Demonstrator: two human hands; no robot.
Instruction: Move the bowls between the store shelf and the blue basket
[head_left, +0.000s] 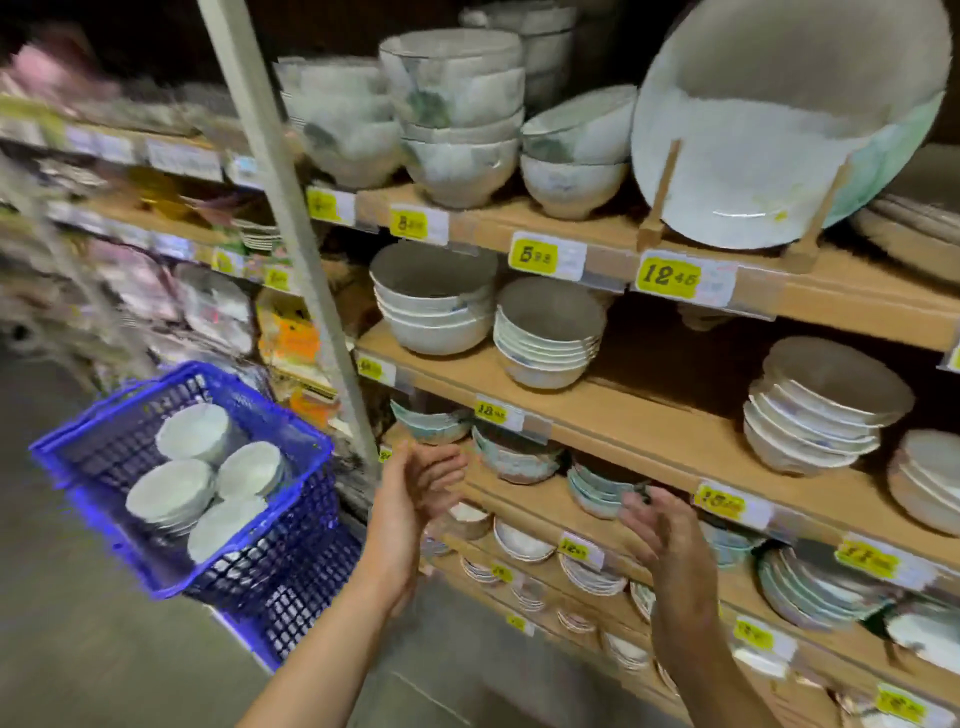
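**Reaching toward the bowl shelves, both hands empty**

Raising both hands in front of the shelving, palms turned toward each other, well apart, nothing gripped. Left hand (415, 488) open, fingers spread and pointing up toward the shelf edge. Right hand (662, 540) open too, fingers loosely curled and blurred, hanging just before a yellow price tag (719, 501).

Sitting low at the left, on another basket of the same blue: blue basket (182, 467), a mesh-walled rectangle, long axis running from near right to far left, one corner aimed at the viewer. Holding four stacks of white bowls (208, 478), pale and plain, resting mouth-down so the rounded undersides face up, packed close and touching.

Beyond the hands: wooden store shelf (623, 410), boards slanting away from lower right to upper left. Carrying teal-rimmed bowls (514, 454) on the level just past the fingers, mouths up. Higher up, two stacks of grey-lined bowls (545, 332), nested upright, openings tilted slightly toward the viewer. Farther still, on the top board, taller stacks of marbled bowls (457, 114) and a large round plate (779, 119) propped on edge in a wooden stand, face outward.
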